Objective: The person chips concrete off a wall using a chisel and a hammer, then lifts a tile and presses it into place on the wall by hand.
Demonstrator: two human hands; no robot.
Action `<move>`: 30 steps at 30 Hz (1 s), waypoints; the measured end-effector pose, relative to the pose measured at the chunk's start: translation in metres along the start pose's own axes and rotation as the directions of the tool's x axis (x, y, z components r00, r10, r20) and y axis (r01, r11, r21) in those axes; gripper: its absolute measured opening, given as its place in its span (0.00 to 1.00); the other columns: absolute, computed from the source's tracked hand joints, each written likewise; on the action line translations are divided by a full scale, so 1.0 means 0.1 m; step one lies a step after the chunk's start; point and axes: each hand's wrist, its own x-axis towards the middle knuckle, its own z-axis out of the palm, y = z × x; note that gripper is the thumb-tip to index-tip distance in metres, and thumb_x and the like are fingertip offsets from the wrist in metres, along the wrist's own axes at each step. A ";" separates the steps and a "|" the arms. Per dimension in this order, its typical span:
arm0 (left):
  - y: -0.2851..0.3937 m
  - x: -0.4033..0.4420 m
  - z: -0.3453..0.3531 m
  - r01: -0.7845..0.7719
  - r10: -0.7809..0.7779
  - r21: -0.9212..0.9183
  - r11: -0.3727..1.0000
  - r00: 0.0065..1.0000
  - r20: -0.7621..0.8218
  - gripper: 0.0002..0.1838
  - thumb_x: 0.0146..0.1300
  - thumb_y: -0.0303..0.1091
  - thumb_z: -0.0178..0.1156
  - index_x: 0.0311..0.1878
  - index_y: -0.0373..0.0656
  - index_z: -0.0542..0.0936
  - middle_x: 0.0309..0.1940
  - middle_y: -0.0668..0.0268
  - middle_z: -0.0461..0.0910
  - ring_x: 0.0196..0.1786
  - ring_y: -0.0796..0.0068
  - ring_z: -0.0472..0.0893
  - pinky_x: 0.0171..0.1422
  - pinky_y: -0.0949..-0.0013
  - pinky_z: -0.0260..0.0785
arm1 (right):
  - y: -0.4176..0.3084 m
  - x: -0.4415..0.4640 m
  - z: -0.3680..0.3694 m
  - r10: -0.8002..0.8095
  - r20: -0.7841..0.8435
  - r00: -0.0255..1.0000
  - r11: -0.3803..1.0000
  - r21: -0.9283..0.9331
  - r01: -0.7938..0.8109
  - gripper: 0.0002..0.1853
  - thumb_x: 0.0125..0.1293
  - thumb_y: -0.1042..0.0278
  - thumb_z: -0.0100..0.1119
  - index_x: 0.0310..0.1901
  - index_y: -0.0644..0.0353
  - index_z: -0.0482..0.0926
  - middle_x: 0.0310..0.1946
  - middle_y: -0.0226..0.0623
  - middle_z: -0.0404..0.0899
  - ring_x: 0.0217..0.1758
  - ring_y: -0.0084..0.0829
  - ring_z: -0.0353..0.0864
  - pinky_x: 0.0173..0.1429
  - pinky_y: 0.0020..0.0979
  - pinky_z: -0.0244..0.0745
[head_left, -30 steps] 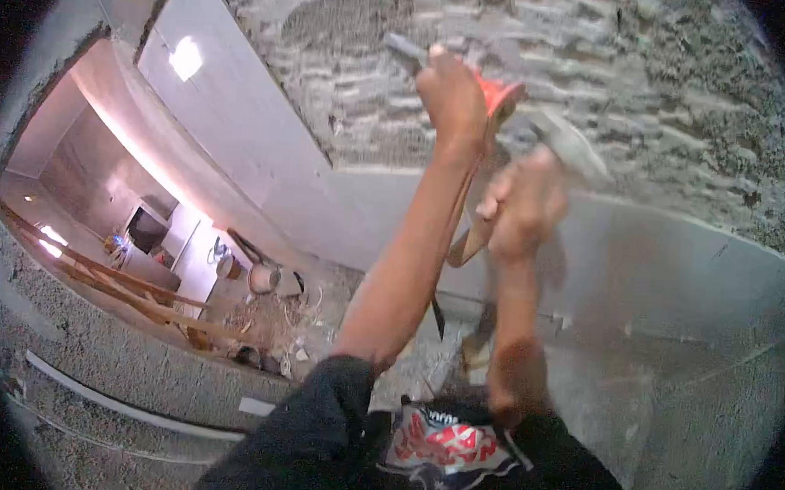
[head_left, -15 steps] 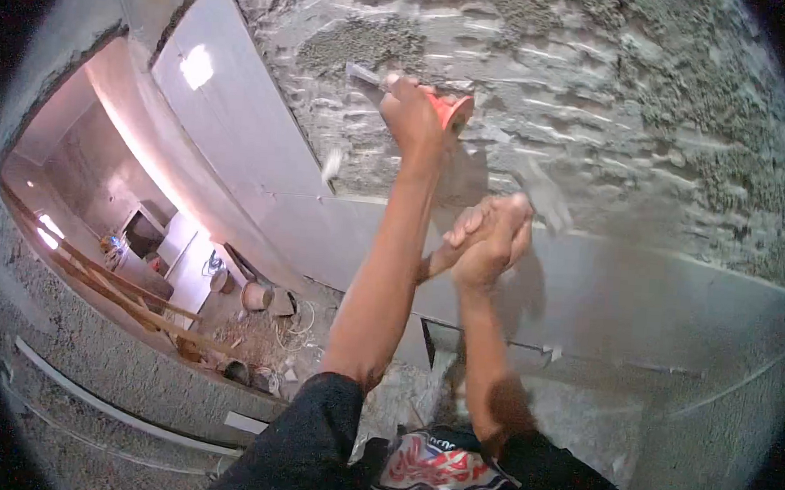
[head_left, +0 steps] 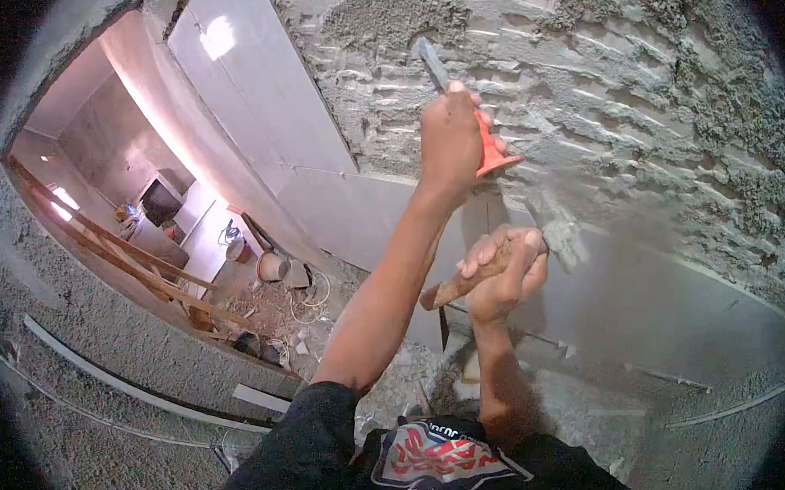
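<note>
My left hand [head_left: 452, 145] is closed around a chisel with an orange guard [head_left: 498, 160]. The chisel's grey blade [head_left: 432, 63] points up and left, its tip at the rough mortar wall [head_left: 580, 122], which is scored with ridges. Lower and to the right, my right hand [head_left: 506, 274] grips the wooden handle [head_left: 448, 291] of a hammer. Its mortar-crusted head [head_left: 562, 237] sticks out past my thumb, apart from the chisel and slightly blurred.
Pale tiles [head_left: 251, 66] cover the wall at left, and a tile row [head_left: 713, 300] runs below the mortar. Through an opening on the left are wooden poles [head_left: 131, 265], a bucket [head_left: 272, 266] and rubble. A white strip [head_left: 132, 389] lies lower left.
My left hand has shifted right along the wall, and the chisel now stands steeper. My right hand and the hammer have moved lower and right. The view has shifted slightly.
</note>
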 end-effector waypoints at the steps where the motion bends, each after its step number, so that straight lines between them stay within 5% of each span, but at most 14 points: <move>1: -0.01 0.01 0.00 -0.014 0.014 -0.021 1.000 1.000 -0.008 0.21 0.81 0.49 0.44 0.47 0.38 0.72 0.29 0.64 0.75 0.24 0.71 0.78 0.29 0.60 0.81 | 0.00 -0.01 0.00 -0.004 0.009 1.000 1.000 -0.003 0.004 0.17 0.83 0.51 0.43 0.43 0.57 0.65 0.24 0.35 0.67 0.18 0.27 0.69 0.22 0.32 0.72; 3: 0.02 0.05 0.03 -0.006 0.006 0.000 1.000 1.000 -0.018 0.22 0.81 0.50 0.42 0.46 0.37 0.70 0.29 0.64 0.74 0.23 0.70 0.78 0.28 0.58 0.81 | -0.02 0.07 0.02 -0.029 0.029 0.999 1.000 -0.002 0.029 0.17 0.83 0.50 0.43 0.43 0.58 0.65 0.24 0.34 0.67 0.18 0.27 0.69 0.21 0.31 0.71; 6: 0.03 0.08 0.07 -0.002 0.003 0.022 1.000 1.000 -0.031 0.22 0.81 0.49 0.42 0.43 0.37 0.71 0.29 0.63 0.74 0.24 0.69 0.78 0.28 0.57 0.81 | -0.02 0.10 0.27 -0.166 -0.198 0.966 0.943 0.254 0.214 0.22 0.82 0.50 0.47 0.33 0.59 0.68 0.21 0.32 0.69 0.17 0.25 0.69 0.22 0.29 0.69; 9: -0.04 0.13 0.09 -0.006 0.005 -0.029 1.000 0.999 -0.043 0.21 0.79 0.47 0.44 0.42 0.36 0.71 0.29 0.63 0.74 0.24 0.68 0.78 0.28 0.58 0.80 | 0.29 0.32 0.20 -0.294 0.031 0.955 0.918 -0.268 0.291 0.22 0.82 0.51 0.48 0.31 0.58 0.68 0.18 0.32 0.67 0.16 0.25 0.69 0.21 0.30 0.69; 10: -0.07 0.13 0.10 -0.020 0.018 -0.034 0.999 0.999 -0.047 0.20 0.79 0.47 0.44 0.42 0.37 0.72 0.29 0.63 0.74 0.24 0.68 0.78 0.28 0.59 0.80 | 0.22 0.28 0.16 -0.059 0.011 0.998 0.990 -0.129 0.060 0.23 0.82 0.52 0.48 0.29 0.57 0.68 0.17 0.31 0.68 0.16 0.24 0.68 0.20 0.30 0.66; 13: -0.06 0.28 0.16 -0.094 0.096 0.068 0.993 0.995 -0.025 0.18 0.76 0.45 0.46 0.42 0.36 0.72 0.28 0.62 0.75 0.25 0.68 0.78 0.28 0.60 0.78 | 0.17 0.31 0.20 -0.267 -0.126 0.956 0.938 0.196 0.287 0.22 0.82 0.53 0.47 0.28 0.55 0.67 0.18 0.28 0.68 0.16 0.22 0.68 0.19 0.28 0.63; 14: -0.08 0.29 0.16 -0.115 0.119 0.120 0.986 0.993 -0.026 0.18 0.76 0.44 0.47 0.42 0.36 0.73 0.28 0.62 0.75 0.25 0.68 0.78 0.29 0.61 0.78 | 0.17 0.30 0.27 -0.176 -0.217 0.960 0.904 0.350 0.245 0.22 0.82 0.51 0.47 0.29 0.55 0.68 0.18 0.28 0.68 0.17 0.22 0.68 0.19 0.26 0.62; 17: -0.11 0.11 0.28 -0.071 0.073 0.027 0.997 0.991 -0.114 0.22 0.79 0.47 0.44 0.43 0.33 0.72 0.28 0.60 0.74 0.24 0.66 0.79 0.29 0.60 0.77 | 0.22 0.45 0.08 -0.137 -0.025 0.990 0.985 -0.113 0.133 0.23 0.82 0.48 0.47 0.31 0.55 0.68 0.18 0.28 0.67 0.17 0.23 0.68 0.19 0.25 0.64; 18: -0.12 0.14 0.31 -0.094 0.095 0.014 0.995 0.989 -0.117 0.24 0.80 0.48 0.42 0.44 0.32 0.71 0.27 0.60 0.74 0.22 0.65 0.79 0.27 0.60 0.77 | 0.05 0.40 0.06 -0.037 -0.034 0.999 0.998 -0.061 0.035 0.23 0.82 0.49 0.47 0.30 0.55 0.68 0.17 0.27 0.67 0.17 0.23 0.68 0.19 0.25 0.64; 21: -0.13 0.26 0.28 -0.133 0.128 -0.034 0.990 0.984 -0.125 0.25 0.83 0.50 0.40 0.45 0.31 0.70 0.27 0.59 0.74 0.21 0.65 0.78 0.25 0.59 0.77 | 0.29 0.45 0.15 -0.363 -0.138 0.922 0.900 0.205 0.385 0.20 0.82 0.51 0.48 0.31 0.54 0.69 0.17 0.25 0.67 0.16 0.22 0.67 0.19 0.26 0.64; 22: -0.15 0.28 0.24 -0.128 0.114 -0.102 0.987 0.985 -0.128 0.26 0.83 0.50 0.40 0.45 0.31 0.70 0.27 0.59 0.74 0.21 0.65 0.78 0.25 0.59 0.77 | 0.33 0.58 0.07 -0.536 0.027 0.844 0.788 -0.342 0.512 0.19 0.81 0.53 0.48 0.31 0.54 0.70 0.17 0.26 0.68 0.14 0.19 0.67 0.18 0.26 0.64; 25: -0.04 0.42 0.24 -0.138 0.128 -0.101 0.985 0.986 -0.103 0.22 0.80 0.47 0.42 0.42 0.34 0.71 0.28 0.59 0.74 0.24 0.65 0.79 0.27 0.58 0.79 | 0.18 0.49 0.11 -0.105 0.050 0.993 0.994 0.007 0.105 0.19 0.81 0.52 0.49 0.34 0.57 0.71 0.19 0.29 0.69 0.14 0.21 0.66 0.17 0.25 0.63; 26: 0.00 0.43 0.23 -0.151 0.141 -0.088 0.985 0.984 -0.108 0.19 0.77 0.43 0.44 0.40 0.36 0.72 0.29 0.59 0.75 0.26 0.64 0.80 0.29 0.59 0.79 | 0.21 0.46 0.22 -0.231 -0.096 0.968 0.963 0.116 0.242 0.21 0.82 0.51 0.48 0.34 0.59 0.70 0.19 0.30 0.70 0.13 0.21 0.67 0.17 0.25 0.63; 30: -0.01 0.33 0.08 -0.171 0.172 0.024 0.985 0.984 -0.055 0.17 0.77 0.43 0.46 0.41 0.37 0.72 0.31 0.61 0.76 0.28 0.65 0.79 0.31 0.61 0.79 | 0.16 0.57 0.19 -0.052 0.147 0.988 0.987 -0.142 0.073 0.22 0.83 0.52 0.47 0.33 0.60 0.69 0.18 0.32 0.69 0.15 0.23 0.69 0.20 0.27 0.67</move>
